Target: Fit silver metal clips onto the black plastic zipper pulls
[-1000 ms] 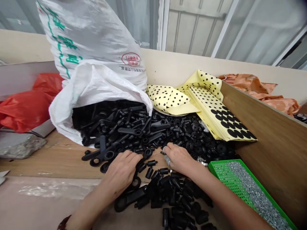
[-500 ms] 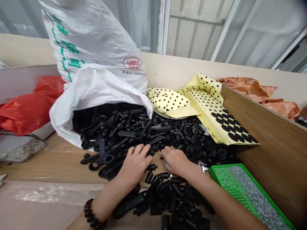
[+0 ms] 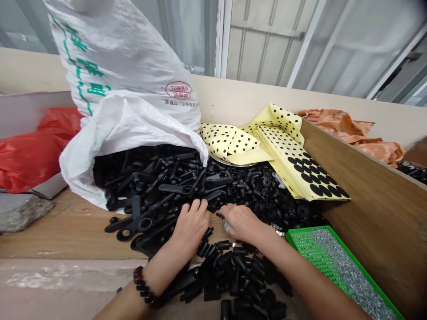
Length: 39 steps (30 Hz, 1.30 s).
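My left hand (image 3: 191, 224) is at the near edge of a heap of black plastic crank handles (image 3: 175, 189), its fingers bent close together and their tips out of sight. What it grips, if anything, is hidden. To its right my right hand (image 3: 242, 223) is closed in a pinch, with a bit of clear crumpled plastic (image 3: 226, 226) at its fingers. A tiny dark piece (image 3: 219, 215) shows beside those fingertips. Below both hands lie loose black cylindrical knobs (image 3: 224, 245), some with a thin stem. Round black caps (image 3: 267, 192) are heaped beyond my right hand.
A white woven sack (image 3: 133, 116) spills handles at the back left. Yellow sticker sheets with black dots (image 3: 283, 151) lie behind the caps. A green tray (image 3: 302, 249) of small metal parts stands right, beside a wooden partition (image 3: 376, 200). Red bags (image 3: 30, 151) and a stone block (image 3: 23, 211) are left.
The view has shifted slightly. My left hand's fingers have drawn closer together and its thumb is now hidden. My right hand stays pinched near the same spot.
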Motion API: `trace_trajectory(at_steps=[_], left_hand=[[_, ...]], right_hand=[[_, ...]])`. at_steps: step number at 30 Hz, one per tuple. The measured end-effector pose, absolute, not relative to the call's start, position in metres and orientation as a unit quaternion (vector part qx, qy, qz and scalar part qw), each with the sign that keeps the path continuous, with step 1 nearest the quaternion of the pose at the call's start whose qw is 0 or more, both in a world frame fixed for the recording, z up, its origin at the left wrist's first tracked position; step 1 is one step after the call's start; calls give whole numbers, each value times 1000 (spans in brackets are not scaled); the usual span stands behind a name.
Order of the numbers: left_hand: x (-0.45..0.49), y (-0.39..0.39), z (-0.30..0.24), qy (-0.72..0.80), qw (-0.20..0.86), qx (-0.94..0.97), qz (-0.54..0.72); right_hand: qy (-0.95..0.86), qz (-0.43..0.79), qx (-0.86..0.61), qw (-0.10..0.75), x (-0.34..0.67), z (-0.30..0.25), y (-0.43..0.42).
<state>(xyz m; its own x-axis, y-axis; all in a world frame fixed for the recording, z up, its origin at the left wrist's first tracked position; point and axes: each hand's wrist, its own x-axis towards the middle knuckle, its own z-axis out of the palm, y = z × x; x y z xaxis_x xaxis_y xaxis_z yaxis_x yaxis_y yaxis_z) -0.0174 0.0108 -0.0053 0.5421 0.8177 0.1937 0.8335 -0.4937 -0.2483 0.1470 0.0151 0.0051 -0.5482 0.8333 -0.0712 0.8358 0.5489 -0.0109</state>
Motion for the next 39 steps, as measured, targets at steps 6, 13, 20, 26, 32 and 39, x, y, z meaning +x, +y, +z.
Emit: trace_trajectory(at_steps=[6, 13, 20, 26, 32, 39], left_hand=[[-20, 13, 0, -485, 153, -861, -8], [-30, 12, 4, -463, 149, -874, 9], [-32, 17, 4, -427, 148, -892, 29], [-38, 20, 0, -377, 99, -921, 0], [-50, 26, 7, -434, -13, -894, -113], [-45, 2, 22, -494, -240, -788, -277]], right_hand=[[876, -64, 478, -22, 164, 10, 9], [852, -121, 496, -114, 175, 16, 7], [821, -204, 493, -204, 175, 17, 3], [797, -258, 477, -267, 168, 14, 2], [774, -261, 499, -290, 173, 16, -7], [742, -319, 468, -360, 173, 25, -21]])
